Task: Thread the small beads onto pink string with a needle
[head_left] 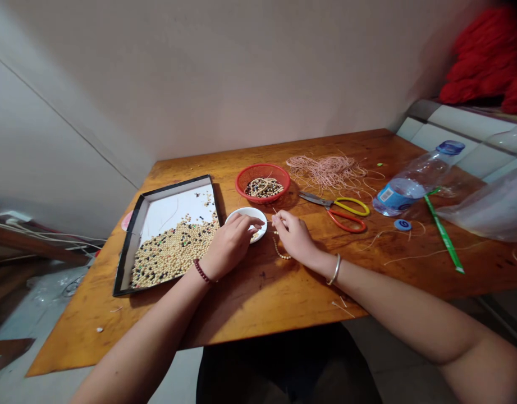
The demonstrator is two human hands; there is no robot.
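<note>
My left hand [234, 240] reaches over a small white bowl [236, 212], its fingers bent together at the rim. Whatever its fingertips pinch is too small to make out. A few pale beads [256, 235] show in the bowl. My right hand [295, 234] is closed in a pinch on a thin beading string, and a short strand of cream beads [282, 256] hangs below it to the table. To the left of my left hand lies a shallow black-edged tray [151, 196], its near part covered with loose cream, black and coloured beads [178, 244].
Behind the bowl stands a red basket [241, 188] with beaded strands. Beyond my right hand are scissors [329, 205], tangled pink string [325, 171], a plastic bottle [410, 185], a blue cap [402, 224] and a green strip [445, 235]. The wooden table [241, 314] meets a wall.
</note>
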